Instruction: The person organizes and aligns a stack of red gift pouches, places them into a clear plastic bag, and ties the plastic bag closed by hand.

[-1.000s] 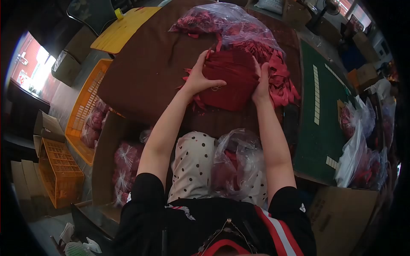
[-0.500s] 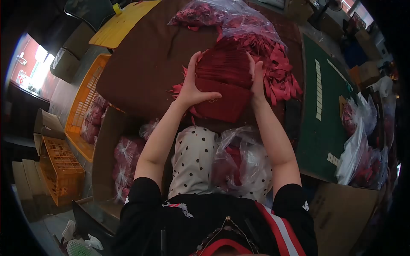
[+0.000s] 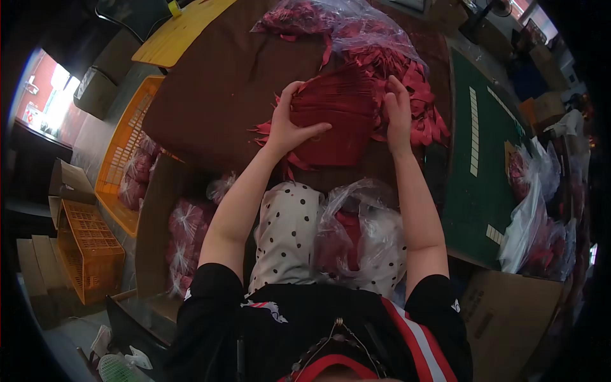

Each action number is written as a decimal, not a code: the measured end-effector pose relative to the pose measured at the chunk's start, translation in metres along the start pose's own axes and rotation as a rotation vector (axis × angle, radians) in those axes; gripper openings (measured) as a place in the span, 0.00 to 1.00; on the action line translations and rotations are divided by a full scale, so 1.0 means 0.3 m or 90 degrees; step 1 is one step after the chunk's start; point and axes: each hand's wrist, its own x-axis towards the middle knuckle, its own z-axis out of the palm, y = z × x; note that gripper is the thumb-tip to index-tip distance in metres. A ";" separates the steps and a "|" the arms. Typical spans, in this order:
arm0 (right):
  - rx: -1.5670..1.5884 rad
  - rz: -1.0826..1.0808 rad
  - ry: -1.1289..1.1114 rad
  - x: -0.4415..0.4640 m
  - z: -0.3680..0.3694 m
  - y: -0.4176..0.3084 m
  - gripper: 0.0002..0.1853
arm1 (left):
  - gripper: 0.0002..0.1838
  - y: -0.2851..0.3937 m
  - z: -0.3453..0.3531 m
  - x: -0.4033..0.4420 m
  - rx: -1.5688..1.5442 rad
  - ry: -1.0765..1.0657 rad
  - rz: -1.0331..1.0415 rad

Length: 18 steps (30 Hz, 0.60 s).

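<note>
Seated worker at a table (image 3: pixel 203 95) under brown cloth. Dark red stack (image 3: pixel 332 137) near the middle of the table's near edge, straight ahead of the body and between the hands. Its row of thin folded edges fans away toward the far edge, so the long axis reads roughly near to far, leaning slightly right; a flat panel faces the worker. Left hand (image 3: pixel 287 130) is nearer: set against the stack's left side, thumb spread wide across the front panel, apparently gripping. Right hand (image 3: pixel 399 121) just beside the right side, fingers raised and loosely bent, nothing seen in it; cannot tell whether a fingertip touches. Loose red strips (image 3: pixel 420 111) heaped beyond the right hand, toward the table's right edge. Containers: clear plastic bag (image 3: pixel 375 32) by the far edge, red strips in and spilling from it; orange crate (image 3: pixel 124 137) off the left edge, bagged red bundles (image 3: pixel 135 172) inside; cardboard box (image 3: pixel 150 207) by the near left corner, wrapped red bundles (image 3: pixel 186 232) in it; second clear bag (image 3: pixel 379 239) on the lap, red material (image 3: pixel 349 235) inside, too blurred to name.
</note>
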 end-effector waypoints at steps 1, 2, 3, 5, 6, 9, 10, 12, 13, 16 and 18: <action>0.001 0.001 -0.001 -0.014 -0.015 -0.001 0.34 | 0.52 0.002 -0.001 -0.002 0.007 0.002 0.002; -0.048 -0.045 -0.029 -0.026 -0.033 0.000 0.37 | 0.52 0.002 -0.002 -0.006 0.009 0.002 0.001; -0.096 -0.093 -0.057 -0.040 -0.033 -0.014 0.41 | 0.52 0.003 -0.002 -0.005 -0.007 -0.003 -0.008; -0.181 -0.133 -0.084 -0.081 -0.026 -0.040 0.45 | 0.53 0.002 -0.001 0.002 -0.023 -0.006 -0.013; -0.267 -0.169 -0.110 -0.100 -0.021 -0.053 0.48 | 0.53 0.005 -0.001 0.002 -0.023 -0.009 -0.015; -0.365 -0.199 -0.069 -0.131 0.002 -0.059 0.49 | 0.53 0.004 -0.001 0.000 -0.022 -0.014 -0.016; -0.393 -0.212 -0.029 -0.145 0.014 -0.062 0.45 | 0.53 0.000 -0.001 -0.001 -0.023 -0.015 -0.018; -0.430 -0.242 0.010 -0.179 0.029 -0.050 0.43 | 0.53 0.004 -0.003 0.004 -0.028 -0.021 -0.015; -0.469 -0.270 0.049 -0.189 0.035 -0.044 0.40 | 0.53 0.012 -0.003 0.005 -0.035 -0.027 -0.015; -0.440 -0.222 0.046 -0.205 0.059 -0.044 0.37 | 0.55 0.070 -0.022 0.010 -0.159 -0.068 -0.136; -0.406 -0.189 0.044 -0.210 0.078 -0.059 0.36 | 0.53 0.061 -0.046 0.019 -0.106 -0.086 -0.111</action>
